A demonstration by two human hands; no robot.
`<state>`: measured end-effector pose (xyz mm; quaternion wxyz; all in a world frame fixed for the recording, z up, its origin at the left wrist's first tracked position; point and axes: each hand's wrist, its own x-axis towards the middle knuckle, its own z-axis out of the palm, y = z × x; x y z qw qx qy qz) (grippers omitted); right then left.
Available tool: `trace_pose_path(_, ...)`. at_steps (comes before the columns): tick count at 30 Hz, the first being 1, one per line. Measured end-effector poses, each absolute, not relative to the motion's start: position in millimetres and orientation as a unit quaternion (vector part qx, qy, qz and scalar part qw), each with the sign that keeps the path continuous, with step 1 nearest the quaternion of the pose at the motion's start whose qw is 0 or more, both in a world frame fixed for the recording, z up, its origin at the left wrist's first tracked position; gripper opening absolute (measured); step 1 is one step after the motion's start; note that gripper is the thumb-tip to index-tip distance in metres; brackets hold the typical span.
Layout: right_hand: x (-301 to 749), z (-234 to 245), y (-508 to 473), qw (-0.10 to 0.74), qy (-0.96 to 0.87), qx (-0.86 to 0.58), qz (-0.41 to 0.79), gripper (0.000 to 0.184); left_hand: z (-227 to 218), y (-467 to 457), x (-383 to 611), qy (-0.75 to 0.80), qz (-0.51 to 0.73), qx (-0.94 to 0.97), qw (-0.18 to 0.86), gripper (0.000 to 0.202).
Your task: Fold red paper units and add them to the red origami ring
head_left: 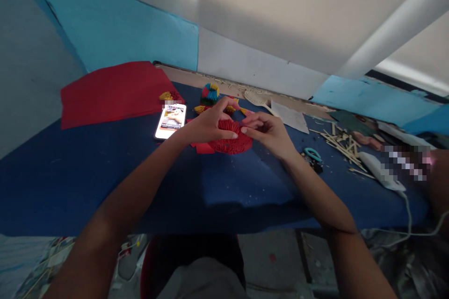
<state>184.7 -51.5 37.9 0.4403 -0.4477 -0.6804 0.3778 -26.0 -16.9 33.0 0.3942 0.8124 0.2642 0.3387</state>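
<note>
A round red piece built of many small folded paper units sits between my two hands above the blue table. My left hand grips it from the left, with the thumb across its near side and the fingers arched over the far side. At its upper right edge, my right hand pinches the ridged rim between thumb and fingers; any small unit inside that pinch is hidden. Red paper pieces lie just beneath it on the left. Behind stands a small multicoloured folded-paper object.
A lit phone lies left of my hands, near a large red sheet. To the right are teal-handled scissors, scattered wooden sticks, a white corded device and a white paper. The wall rises behind the table.
</note>
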Motion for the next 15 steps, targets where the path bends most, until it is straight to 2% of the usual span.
trace_pose_path(10, 183.8, 31.9, -42.4, 0.42, -0.648, -0.465, 0.433, 0.023, 36.3, -21.6, -25.9, 0.28, 0.328, 0.817, 0.381, 0.052)
trace_pose_path(15, 185.9, 35.9, -43.6, 0.416, -0.659, -0.449, 0.437, 0.03, 39.7, -17.7, -33.4, 0.299, 0.288, 0.822, 0.389, 0.054)
